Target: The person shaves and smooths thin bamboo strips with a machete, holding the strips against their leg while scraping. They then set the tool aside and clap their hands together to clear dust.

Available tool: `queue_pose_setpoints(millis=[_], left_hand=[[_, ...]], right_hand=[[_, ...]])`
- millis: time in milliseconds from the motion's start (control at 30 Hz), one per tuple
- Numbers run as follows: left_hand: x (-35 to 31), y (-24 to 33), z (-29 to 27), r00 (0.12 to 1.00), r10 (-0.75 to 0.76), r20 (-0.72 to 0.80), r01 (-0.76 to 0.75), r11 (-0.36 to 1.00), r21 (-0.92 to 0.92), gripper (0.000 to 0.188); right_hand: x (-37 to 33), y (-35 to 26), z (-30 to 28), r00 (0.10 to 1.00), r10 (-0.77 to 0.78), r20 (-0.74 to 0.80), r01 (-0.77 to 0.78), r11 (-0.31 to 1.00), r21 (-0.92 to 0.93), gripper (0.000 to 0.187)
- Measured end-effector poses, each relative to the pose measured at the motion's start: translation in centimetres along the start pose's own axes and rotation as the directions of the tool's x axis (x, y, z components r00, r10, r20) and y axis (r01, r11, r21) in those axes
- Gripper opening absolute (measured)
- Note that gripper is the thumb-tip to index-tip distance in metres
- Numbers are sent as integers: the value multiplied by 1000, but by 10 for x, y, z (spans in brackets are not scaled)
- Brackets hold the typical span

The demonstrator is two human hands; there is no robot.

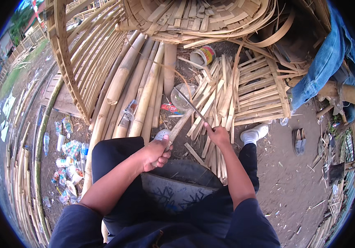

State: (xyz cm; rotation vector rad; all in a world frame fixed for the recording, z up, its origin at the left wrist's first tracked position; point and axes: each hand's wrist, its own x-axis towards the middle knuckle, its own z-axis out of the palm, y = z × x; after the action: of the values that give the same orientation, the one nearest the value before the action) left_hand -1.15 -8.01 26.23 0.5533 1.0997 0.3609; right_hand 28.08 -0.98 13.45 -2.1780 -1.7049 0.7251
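My left hand point(157, 153) is closed around the lower end of a pale split bamboo strip point(179, 127), which slants up and away to the right. In my right hand point(218, 135) is the handle of a long, narrow-bladed knife point(191, 106). Its blade points up and to the left, passing over or close to the far end of the strip; whether they touch I cannot tell. Beyond and beneath the blade lies a loose pile of split bamboo strips point(223, 93). Between my knees is a dark rounded board or seat point(185, 171) with scribbled marks.
Thick bamboo poles point(121, 80) lie at the left, beside a slatted bamboo frame point(91, 62). A woven bamboo basket point(198, 25) stands at the far side. Plastic litter point(72, 151) covers the left ground. Blue jeans point(324, 62) and sandals point(298, 141) are at the right.
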Motion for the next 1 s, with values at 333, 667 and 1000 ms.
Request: queue_pose_setpoints(millis=[333, 667, 1000], left_hand=[[-11, 3, 16, 999, 48, -4, -47, 994, 94, 48], [-2, -1, 6, 996, -22, 87, 10, 991, 136, 47], [-17, -6, 25, 998, -28, 49, 16, 973, 229, 48]], right_hand=[[-34, -1, 2, 970, -242, 15, 239, 964, 120, 61], [29, 71, -24, 959, 182, -217, -199, 978, -58, 91], [-39, 14, -13, 985, -169, -23, 170, 985, 25, 66]])
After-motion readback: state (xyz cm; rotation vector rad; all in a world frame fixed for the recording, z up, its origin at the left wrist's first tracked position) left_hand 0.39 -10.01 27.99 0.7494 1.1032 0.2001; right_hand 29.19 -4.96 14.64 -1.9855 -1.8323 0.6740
